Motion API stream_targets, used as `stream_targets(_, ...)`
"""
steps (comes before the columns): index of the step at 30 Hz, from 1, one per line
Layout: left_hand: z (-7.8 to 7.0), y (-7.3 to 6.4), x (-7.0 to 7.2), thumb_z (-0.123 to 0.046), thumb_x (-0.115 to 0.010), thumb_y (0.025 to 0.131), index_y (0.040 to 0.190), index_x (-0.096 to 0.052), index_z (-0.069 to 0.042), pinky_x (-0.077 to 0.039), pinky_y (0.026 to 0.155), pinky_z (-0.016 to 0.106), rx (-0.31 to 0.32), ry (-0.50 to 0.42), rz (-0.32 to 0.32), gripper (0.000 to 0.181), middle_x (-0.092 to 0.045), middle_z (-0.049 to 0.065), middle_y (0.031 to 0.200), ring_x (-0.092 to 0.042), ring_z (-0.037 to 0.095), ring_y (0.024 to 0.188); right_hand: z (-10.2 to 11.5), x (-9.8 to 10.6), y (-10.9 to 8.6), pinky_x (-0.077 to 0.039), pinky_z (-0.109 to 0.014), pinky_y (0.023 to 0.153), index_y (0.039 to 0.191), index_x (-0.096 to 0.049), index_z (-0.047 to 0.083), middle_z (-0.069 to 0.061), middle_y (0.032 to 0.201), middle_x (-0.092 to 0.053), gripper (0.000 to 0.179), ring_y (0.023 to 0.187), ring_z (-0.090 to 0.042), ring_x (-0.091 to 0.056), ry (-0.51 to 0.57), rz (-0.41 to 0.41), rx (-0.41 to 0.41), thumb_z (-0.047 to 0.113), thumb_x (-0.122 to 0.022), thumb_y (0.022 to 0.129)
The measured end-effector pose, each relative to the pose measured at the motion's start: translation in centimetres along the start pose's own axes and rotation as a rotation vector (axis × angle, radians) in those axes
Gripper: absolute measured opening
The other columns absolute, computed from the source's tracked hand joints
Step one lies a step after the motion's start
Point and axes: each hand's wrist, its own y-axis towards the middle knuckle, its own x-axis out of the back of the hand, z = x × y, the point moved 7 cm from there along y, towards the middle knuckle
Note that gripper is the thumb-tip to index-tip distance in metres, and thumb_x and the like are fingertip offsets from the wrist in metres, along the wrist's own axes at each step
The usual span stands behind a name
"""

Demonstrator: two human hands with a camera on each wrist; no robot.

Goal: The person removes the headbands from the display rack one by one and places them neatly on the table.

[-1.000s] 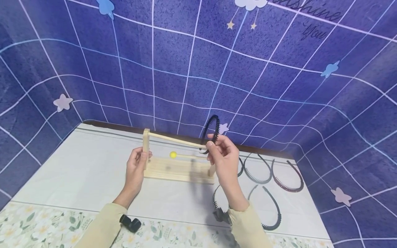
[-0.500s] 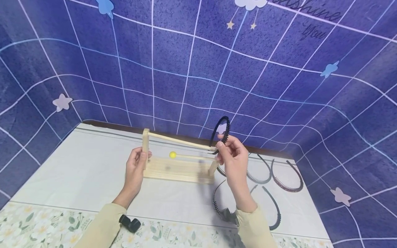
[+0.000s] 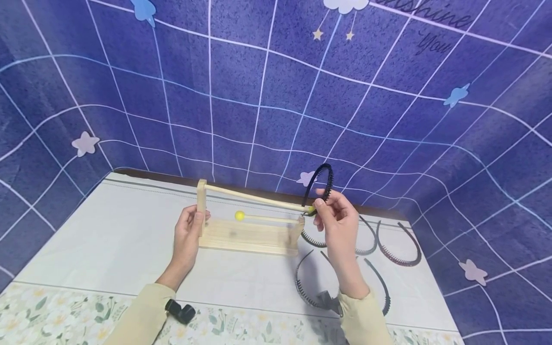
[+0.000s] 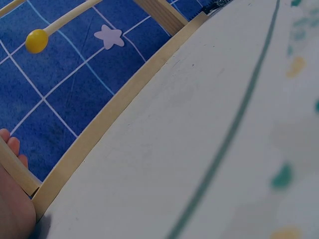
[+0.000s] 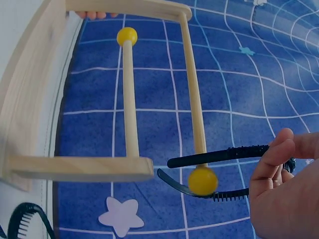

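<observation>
A pale wooden stand [image 3: 246, 239] rests on the white-covered table, its tall left post [image 3: 201, 199] held by my left hand [image 3: 185, 237]. From that post an upper rod [image 3: 258, 199] reaches right to a yellow ball [image 5: 203, 180]. A lower rod [image 5: 129, 99] runs left from the short right post [image 5: 79, 167] to another yellow ball [image 3: 239, 215]. My right hand [image 3: 341, 227] pinches a black toothed headband [image 3: 329, 179], curve upward, at the upper rod's ball end. In the right wrist view its two ends straddle that rod, and the ball overlaps the lower one.
Several toothed headbands lie on the table to the right, among them a brown one [image 3: 401, 261], a grey one [image 3: 368, 249] and a dark one [image 3: 302, 287] under my right forearm. A blue star-patterned cloth [image 3: 241, 96] rises behind the table's back edge.
My right hand and the black headband have moved right along the upper rod to its end, where the yellow ball now shows. My left hand stays on the post.
</observation>
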Motion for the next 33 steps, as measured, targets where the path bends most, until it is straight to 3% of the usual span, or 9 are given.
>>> stream_targets(7, -0.2, 0.0, -0.1, -0.032, -0.042, 0.122, 0.149, -0.049, 0.001, -0.049, 0.113, 0.012, -0.006, 0.005, 0.012, 0.043, -0.064, 0.012, 0.132, -0.063, 0.004, 0.128, -0.1, 1.0, 0.1, -0.046, -0.015, 0.046, 0.091, -0.063, -0.003, 0.002, 0.106, -0.080, 0.014, 0.055, -0.006, -0.057, 0.020, -0.024, 0.002, -0.010, -0.070, 0.100)
stream_targets(14, -0.1, 0.0, 0.1, -0.032, -0.044, 0.122, 0.148, -0.050, 0.000, -0.050, 0.113, 0.013, -0.004, 0.003, 0.004, 0.041, -0.065, 0.011, 0.133, -0.065, 0.016, 0.130, -0.2, 1.5, 0.0, -0.047, -0.016, 0.046, 0.091, -0.064, -0.002, 0.001, 0.107, -0.080, 0.013, 0.056, -0.006, -0.058, -0.003, -0.024, -0.028, -0.009, -0.070, 0.100)
stream_targets(20, -0.1, 0.0, 0.0, -0.031, -0.045, 0.122, 0.147, -0.051, -0.003, -0.050, 0.113, 0.014, 0.002, -0.007, 0.002, 0.038, -0.066, 0.009, 0.132, -0.065, 0.016, 0.131, -0.5, 2.2, -0.1, -0.046, -0.016, 0.046, 0.092, -0.065, -0.001, 0.002, 0.108, -0.080, 0.013, 0.055, -0.006, -0.057, -0.028, -0.034, -0.041, -0.010, -0.070, 0.100)
stream_targets(23, -0.1, 0.0, -0.1, -0.030, -0.046, 0.122, 0.145, -0.052, -0.005, -0.050, 0.113, 0.014, 0.004, -0.015, -0.005, 0.035, -0.066, 0.012, 0.130, -0.065, 0.013, 0.129, -0.6, 2.5, 0.1, -0.046, -0.015, 0.046, 0.100, -0.067, -0.010, 0.003, 0.105, -0.080, 0.003, 0.055, -0.006, -0.057, -0.045, -0.039, -0.039, -0.011, -0.070, 0.100)
stream_targets(26, 0.0, 0.0, -0.1, -0.029, -0.046, 0.122, 0.145, -0.053, -0.005, -0.050, 0.113, 0.015, 0.002, -0.021, -0.007, 0.034, -0.067, 0.014, 0.129, -0.065, 0.008, 0.127, -0.7, 2.9, 0.2, -0.045, -0.015, 0.046, 0.110, -0.072, -0.011, 0.002, 0.095, -0.078, 0.010, 0.055, -0.005, -0.056, -0.065, -0.047, -0.063, -0.012, -0.070, 0.100)
stream_targets(33, 0.2, 0.0, 0.1, -0.030, -0.047, 0.122, 0.144, -0.053, -0.004, -0.051, 0.112, 0.015, -0.001, -0.017, -0.014, 0.035, -0.068, 0.014, 0.129, -0.065, 0.010, 0.127, -1.6, 4.0, 0.2, -0.046, -0.015, 0.049, 0.119, -0.073, -0.013, 0.006, 0.099, -0.079, 0.019, 0.058, -0.005, -0.057, -0.162, -0.019, -0.166, -0.013, -0.072, 0.100)
